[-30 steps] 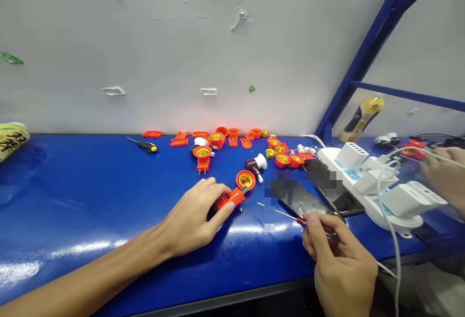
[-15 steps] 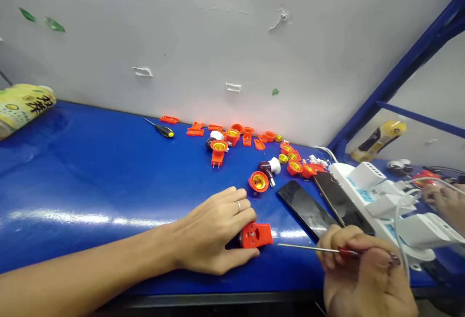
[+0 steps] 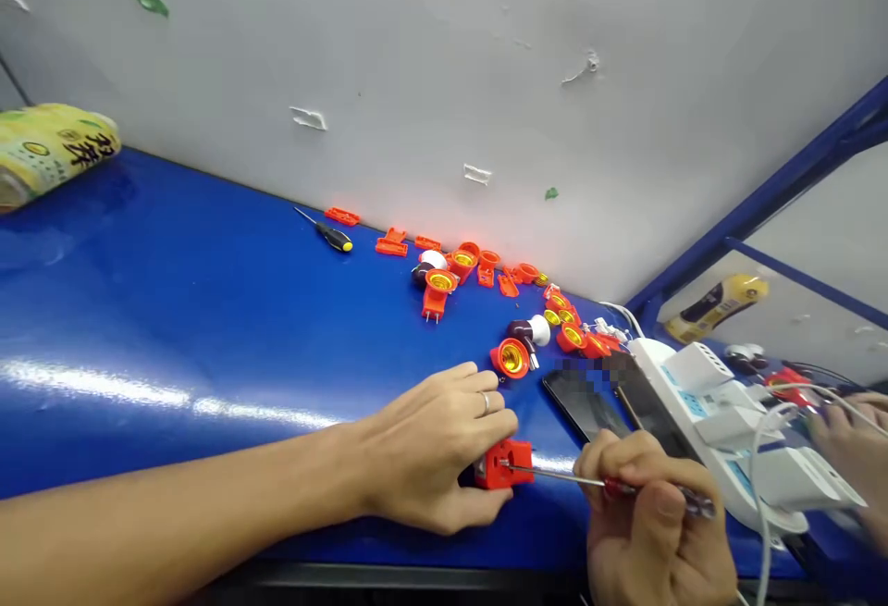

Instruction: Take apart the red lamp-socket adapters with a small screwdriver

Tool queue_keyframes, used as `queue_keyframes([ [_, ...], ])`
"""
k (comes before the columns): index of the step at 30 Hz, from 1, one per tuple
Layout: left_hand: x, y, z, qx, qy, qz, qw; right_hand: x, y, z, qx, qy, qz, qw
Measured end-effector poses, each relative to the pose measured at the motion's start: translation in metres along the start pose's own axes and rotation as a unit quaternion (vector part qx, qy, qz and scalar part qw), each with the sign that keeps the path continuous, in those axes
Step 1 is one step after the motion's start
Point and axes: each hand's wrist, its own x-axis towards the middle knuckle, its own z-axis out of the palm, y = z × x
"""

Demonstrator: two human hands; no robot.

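My left hand [image 3: 440, 449], with a ring on one finger, is closed around an orange-red plastic lamp holder [image 3: 519, 456] and presses it against the blue table. The fingers and palm cover much of the holder. In my right hand [image 3: 656, 518] is a thin screwdriver [image 3: 563, 476] with a red and clear handle. Its shaft points left, and the tip meets the lamp holder near a small screw. Just beyond my left fingertips lies another orange lamp socket [image 3: 511, 359] with a gold-coloured inside, beside a dark and white lamp holder [image 3: 531, 333].
Several orange sockets and flat covers [image 3: 392, 248] lie along the wall. A black-yellow screwdriver [image 3: 334, 236] rests farther left, near a yellow bottle [image 3: 62, 148]. At right are a phone [image 3: 586, 402], a white power strip [image 3: 656, 356] with chargers, and another person's hand [image 3: 843, 435].
My right hand has moved left, bringing the screwdriver tip from beside the lamp holder onto it. The left hand keeps its hold. The camera view has tilted and shifted.
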Motion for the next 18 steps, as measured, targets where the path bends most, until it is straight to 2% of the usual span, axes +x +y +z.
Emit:
queue_keyframes([
  [4, -0.001, -0.001, 0.000, -0.009, -0.011, -0.008, 1.000, -0.002, 0.001, -0.002, -0.020, 0.004, -0.012, 1.000],
  [10, -0.002, 0.000, -0.002, 0.006, -0.009, 0.001, 1.000, -0.007, 0.007, -0.005, -0.030, -0.111, 0.056, 0.992],
  [15, -0.004, 0.004, -0.001, 0.020, -0.008, 0.020, 1.000, -0.014, 0.011, -0.006, -0.022, -0.146, 0.046, 0.988],
  [18, -0.005, 0.008, 0.000, 0.023, -0.010, 0.009, 1.000, -0.014, 0.013, -0.007, -0.017, -0.164, 0.042, 0.985],
])
